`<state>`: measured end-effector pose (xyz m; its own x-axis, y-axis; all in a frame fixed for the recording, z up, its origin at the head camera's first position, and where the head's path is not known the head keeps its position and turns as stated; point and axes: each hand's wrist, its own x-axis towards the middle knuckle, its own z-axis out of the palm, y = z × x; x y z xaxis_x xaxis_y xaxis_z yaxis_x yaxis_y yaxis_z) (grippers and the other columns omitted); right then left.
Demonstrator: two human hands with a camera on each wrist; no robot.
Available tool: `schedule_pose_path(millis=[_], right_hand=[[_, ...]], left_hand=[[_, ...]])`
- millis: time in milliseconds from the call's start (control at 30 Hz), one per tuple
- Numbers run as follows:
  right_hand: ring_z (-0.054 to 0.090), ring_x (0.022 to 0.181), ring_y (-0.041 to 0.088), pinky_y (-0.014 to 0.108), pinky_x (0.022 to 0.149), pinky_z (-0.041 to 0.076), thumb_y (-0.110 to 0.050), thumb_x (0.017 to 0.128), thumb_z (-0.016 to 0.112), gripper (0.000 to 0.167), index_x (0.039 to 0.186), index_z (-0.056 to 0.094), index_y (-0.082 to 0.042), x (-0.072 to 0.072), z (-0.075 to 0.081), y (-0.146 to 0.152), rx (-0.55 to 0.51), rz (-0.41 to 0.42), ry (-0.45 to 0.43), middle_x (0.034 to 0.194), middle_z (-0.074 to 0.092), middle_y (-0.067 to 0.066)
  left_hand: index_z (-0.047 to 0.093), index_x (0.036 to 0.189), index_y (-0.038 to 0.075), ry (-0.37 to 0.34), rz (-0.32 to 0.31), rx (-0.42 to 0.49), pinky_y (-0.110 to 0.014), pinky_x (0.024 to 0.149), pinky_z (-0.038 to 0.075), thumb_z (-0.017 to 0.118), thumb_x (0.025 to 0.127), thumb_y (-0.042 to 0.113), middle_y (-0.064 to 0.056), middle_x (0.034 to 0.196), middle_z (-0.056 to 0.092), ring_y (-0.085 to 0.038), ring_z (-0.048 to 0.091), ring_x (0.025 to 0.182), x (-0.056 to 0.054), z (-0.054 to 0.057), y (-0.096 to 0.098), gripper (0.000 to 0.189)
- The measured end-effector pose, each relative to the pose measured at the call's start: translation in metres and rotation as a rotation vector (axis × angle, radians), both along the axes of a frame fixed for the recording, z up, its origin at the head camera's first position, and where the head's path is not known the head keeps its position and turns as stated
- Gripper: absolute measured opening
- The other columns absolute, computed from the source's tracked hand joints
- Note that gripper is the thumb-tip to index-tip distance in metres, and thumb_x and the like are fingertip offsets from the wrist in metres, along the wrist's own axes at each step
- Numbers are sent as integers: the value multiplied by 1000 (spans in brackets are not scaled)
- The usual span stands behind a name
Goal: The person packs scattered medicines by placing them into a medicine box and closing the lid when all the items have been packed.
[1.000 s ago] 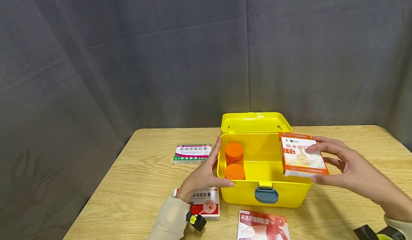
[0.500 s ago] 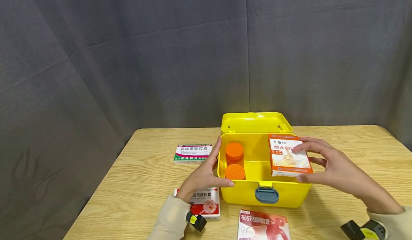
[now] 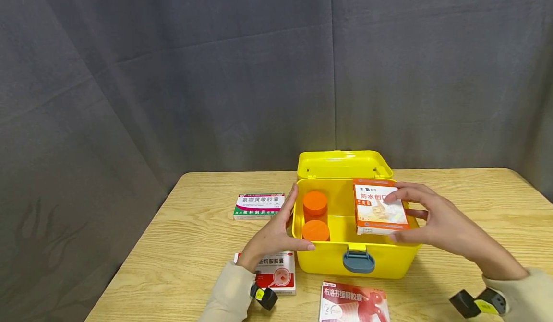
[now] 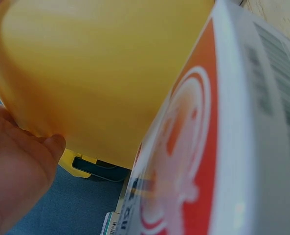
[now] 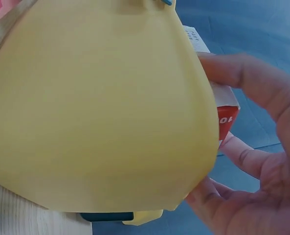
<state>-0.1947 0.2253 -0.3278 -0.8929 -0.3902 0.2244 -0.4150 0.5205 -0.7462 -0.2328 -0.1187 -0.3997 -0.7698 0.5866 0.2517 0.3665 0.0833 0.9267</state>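
My right hand (image 3: pixel 436 221) pinches an orange-and-white box of adhesive bandages (image 3: pixel 380 208), tilted above the right part of a yellow medicine box (image 3: pixel 358 259). The thumb is at its lower edge and the fingers lie over its face and right side. In the right wrist view, the yellow wall hides most of the bandage box (image 5: pixel 227 117). My left hand (image 3: pixel 274 235) rests against the medicine box's left front corner, fingers extended along the side and thumb across the front. Inside, at the left, stand two orange-capped bottles (image 3: pixel 315 203).
A green-and-white medicine carton (image 3: pixel 259 206) lies left of the medicine box. A red-and-white carton (image 3: pixel 276 276) lies partly under the left wrist, and another red carton (image 3: pixel 353 303) lies in front. The yellow lid (image 3: pixel 341 164) is tipped back; a grey latch (image 3: pixel 358 262) hangs in front.
My right hand has carried the bandage box leftward, from the medicine box's right rim to over its right interior. The left hand and the other cartons have stayed put.
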Motion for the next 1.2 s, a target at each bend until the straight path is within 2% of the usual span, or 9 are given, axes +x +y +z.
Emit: schedule_pose_path(millis=[167,267,400,700,1000,1100,1200], right_hand=[[48,115,39,32,88,48,-19,71,87,57,120,59,-10,-2,2,-6,51,-19,-22,144,36,20],[49,113,38,30,85,50,-22,70,88,57,118,60,-10,-4,4,-10,66,-9,-21,143,37,20],[51,110,37,23,80,52,-18,68,89,58,116,59,-6,-6,6,-13,29,46,-43,138,39,21],[58,102,38,32,76,57,-10,66,88,61,116,56,-3,-13,11,-18,68,112,-99,127,40,24],[52,108,36,40,86,54,-12,66,88,57,113,56,-4,-21,13,-23,142,162,-143,124,43,20],[53,107,35,40,86,54,-14,67,88,56,112,56,-4,-24,13,-26,173,186,-162,123,44,19],[53,105,33,39,85,54,-15,66,89,55,109,57,-6,-27,12,-29,200,203,-168,122,43,19]], left_hand=[[-5,156,29,-10,0,-6,-39,112,25,80,76,29,12,160,-7,-16,12,145,0,0,0,117],[-4,156,30,-13,0,-6,-38,112,26,80,76,28,13,160,-6,-15,12,145,0,1,0,116],[-4,156,29,-9,2,-8,-38,112,27,80,77,29,11,160,-6,-17,12,145,0,0,0,116],[-4,156,29,-14,1,-2,-38,111,27,80,77,30,12,160,-7,-18,9,145,1,1,0,116],[-6,156,30,-19,-5,-20,-38,111,28,79,77,24,11,160,-8,-18,9,145,-1,1,0,116],[-7,156,28,-25,-6,-23,-40,112,27,79,76,19,10,160,-11,-19,8,146,-1,2,0,117],[-7,156,28,-29,-12,-14,-40,112,27,79,76,21,10,160,-11,-19,9,146,-1,2,0,117]])
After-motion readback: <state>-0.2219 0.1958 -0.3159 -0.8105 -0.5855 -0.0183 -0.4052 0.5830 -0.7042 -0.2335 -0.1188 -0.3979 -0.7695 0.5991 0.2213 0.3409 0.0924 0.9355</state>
